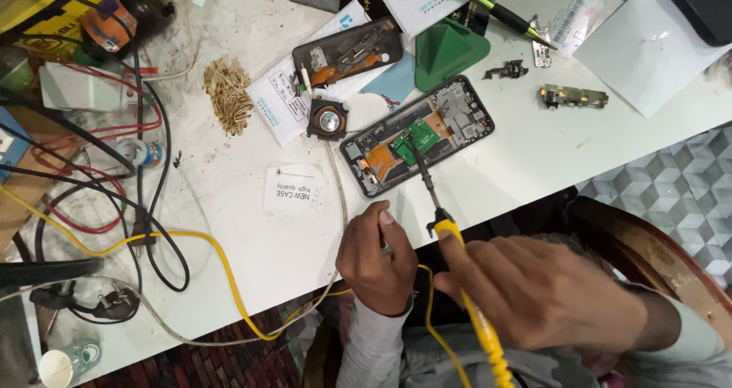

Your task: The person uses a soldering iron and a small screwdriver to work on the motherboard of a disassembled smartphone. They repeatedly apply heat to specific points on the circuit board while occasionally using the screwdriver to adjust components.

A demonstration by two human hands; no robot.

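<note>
1. The right hand (545,293) is clamped around the yellow handle of a soldering iron (457,266), and its dark tip rests on the green board inside the opened phone (418,135), which lies tilted on the white tabletop (534,152). If the tip stays there long, I judge it could scorch the board or the orange flex beside it.

2. The left hand (376,258) is closed into a loose fist near the tabletop edge, just below the phone; whether it pinches anything I cannot tell. Nothing holds the phone down, so a push from the iron could slide it and drag the tip across other parts.

3. The iron's yellow cord (191,239) loops over the tabletop among black and red cables (145,205). A snag there could jerk the handle while the tip is down.

4. A paper label (293,192) and a pile of tan shavings (227,94) lie near the phone; a hot tip laid down carelessly could singe them.

5. Small loose metal parts (573,96) sit close to the far edge, where a sleeve could sweep them off.
</note>
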